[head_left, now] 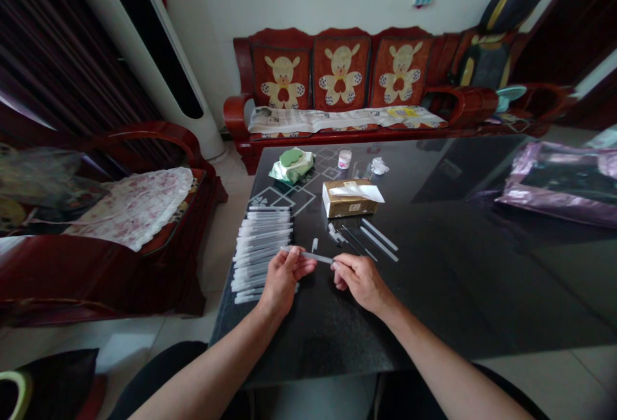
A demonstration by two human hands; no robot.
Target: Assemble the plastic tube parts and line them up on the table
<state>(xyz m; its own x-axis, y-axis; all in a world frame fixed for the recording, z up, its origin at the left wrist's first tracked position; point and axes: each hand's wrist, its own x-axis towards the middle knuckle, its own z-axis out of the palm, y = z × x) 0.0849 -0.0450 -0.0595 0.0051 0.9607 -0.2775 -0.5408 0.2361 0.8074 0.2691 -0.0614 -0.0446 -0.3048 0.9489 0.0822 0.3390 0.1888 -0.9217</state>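
Between my two hands I hold a slim whitish pen (318, 257), nearly level above the table. My left hand (284, 275) pinches its left end, and my right hand (357, 278) has fingers closed on its right end. To the left lies a long row of similar pens (263, 253), stacked side by side. A small white cap (315, 244) rests just beyond the held pen. Farther right are a few more caps (334, 233), thin dark refills (354, 240) and two empty-looking translucent barrels (380, 243).
A gold tissue box (349, 204) stands behind the parts. Beyond it are a green wipes pack (292, 166), a small white cup (344, 159) and crumpled tissue (379, 166). A purple plastic package (559, 182) lies at the dark table's (434, 291) right. A wooden sofa (342, 73) is behind.
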